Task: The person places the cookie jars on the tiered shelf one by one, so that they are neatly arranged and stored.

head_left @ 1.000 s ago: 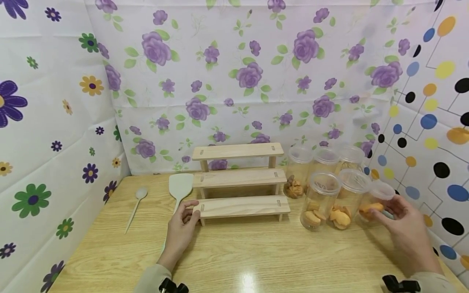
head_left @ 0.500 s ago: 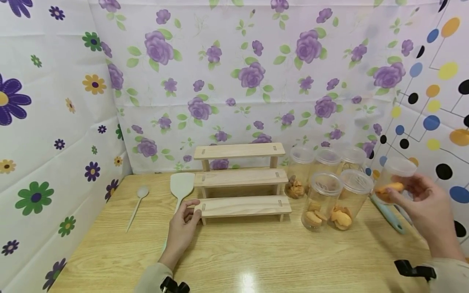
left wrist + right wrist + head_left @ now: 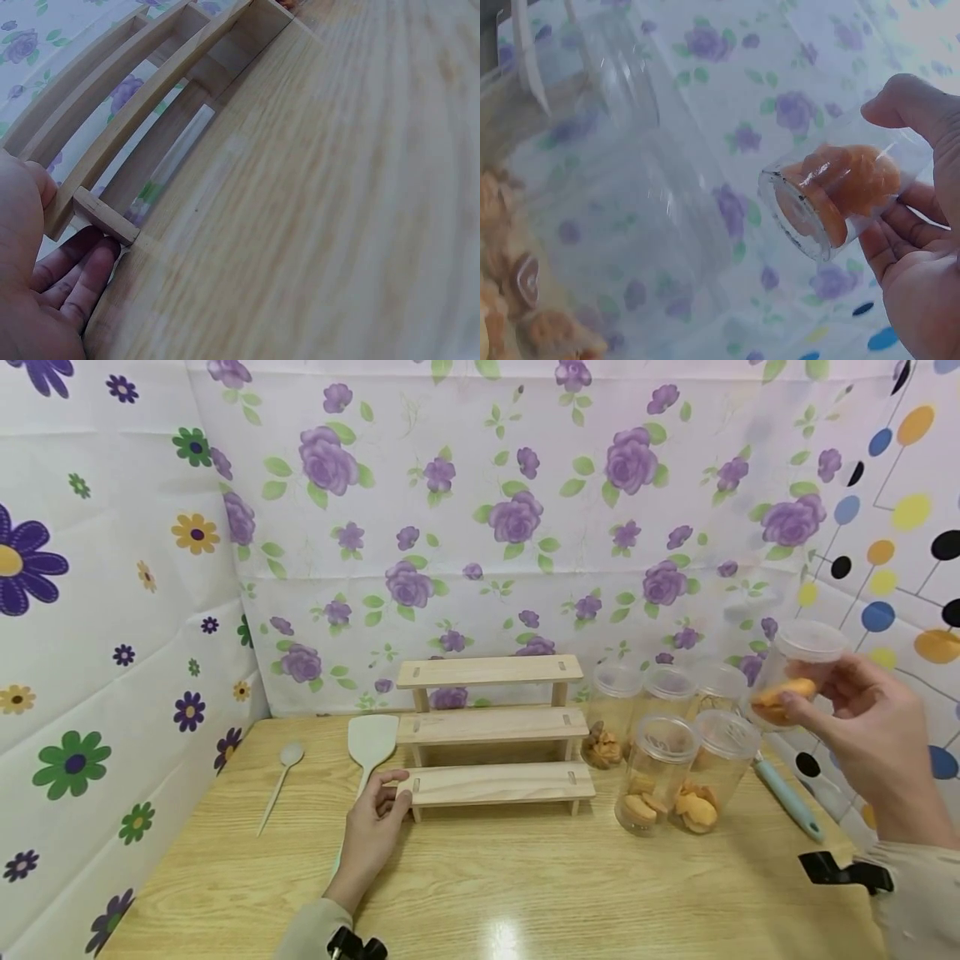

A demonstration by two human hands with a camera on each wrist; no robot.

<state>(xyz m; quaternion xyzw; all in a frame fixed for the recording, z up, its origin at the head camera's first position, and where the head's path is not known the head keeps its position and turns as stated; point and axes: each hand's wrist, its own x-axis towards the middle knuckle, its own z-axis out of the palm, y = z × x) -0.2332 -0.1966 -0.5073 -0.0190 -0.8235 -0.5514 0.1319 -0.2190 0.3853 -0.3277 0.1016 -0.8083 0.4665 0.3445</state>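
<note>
A pale three-step wooden display rack (image 3: 491,783) stands on the table. My left hand (image 3: 371,822) holds the left end of its lowest step; in the left wrist view the thumb lies against the step (image 3: 112,146) and the fingers are by its leg. My right hand (image 3: 877,727) grips a clear lidded jar (image 3: 776,702) with orange-brown snack pieces, raised above the table at the right. In the right wrist view this jar (image 3: 840,187) is tilted, thumb on one side and fingers on the other. Several similar jars (image 3: 656,777) stand between the rack and my right hand.
A light blue handle (image 3: 787,797) lies at the right, its far end hidden behind the jars. Left of the rack lie a pale green spatula (image 3: 371,739) and a small spoon (image 3: 291,753). Patterned cloth (image 3: 480,527) encloses the table's back and sides.
My right hand has lifted the jar from beside the others, first up and to the right, then higher and slightly left. The blue handle has come into sight. My left hand has stayed put.
</note>
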